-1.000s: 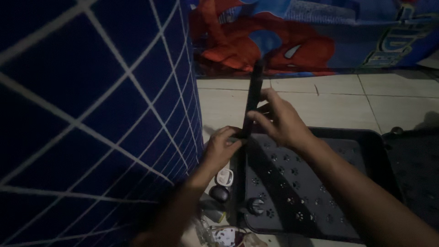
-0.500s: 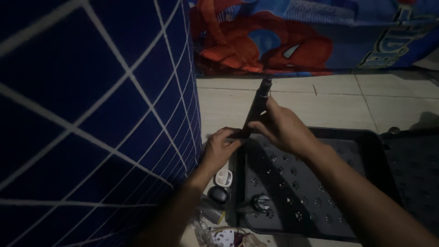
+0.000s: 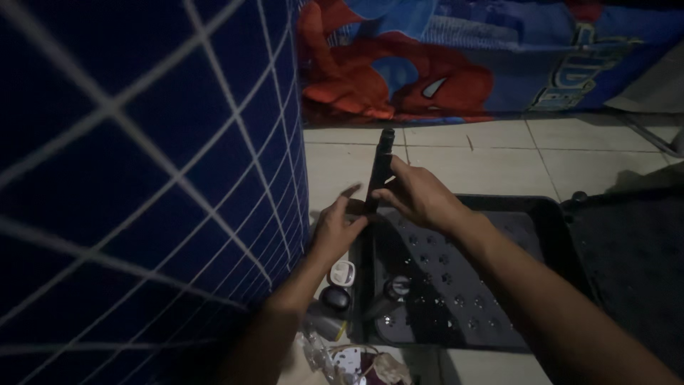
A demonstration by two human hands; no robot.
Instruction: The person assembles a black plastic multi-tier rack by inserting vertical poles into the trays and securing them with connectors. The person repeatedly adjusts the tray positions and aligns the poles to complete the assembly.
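A long black bar [image 3: 380, 160] stands upright at the far left corner of a black tray [image 3: 548, 221] patterned with small paw shapes. My right hand [image 3: 417, 196] wraps around the bar's lower part. My left hand [image 3: 336, 224] sits at the bar's base by the tray corner, thumb and fingers spread, touching it there. A second black bar with a round cap [image 3: 388, 296] lies on the tray near its front left.
A big dark blue cushion with white grid lines [image 3: 142, 178] fills the left side. A red and blue printed sheet [image 3: 456, 57] lies along the back. Small items, a white earbud case [image 3: 342, 271] and a dark round object [image 3: 335, 298], sit on the tiled floor [image 3: 484, 153].
The upright bar has come lower and shorter in view. My left hand has loosened, its fingers spreading at the bar's base. The view shifted slightly right.
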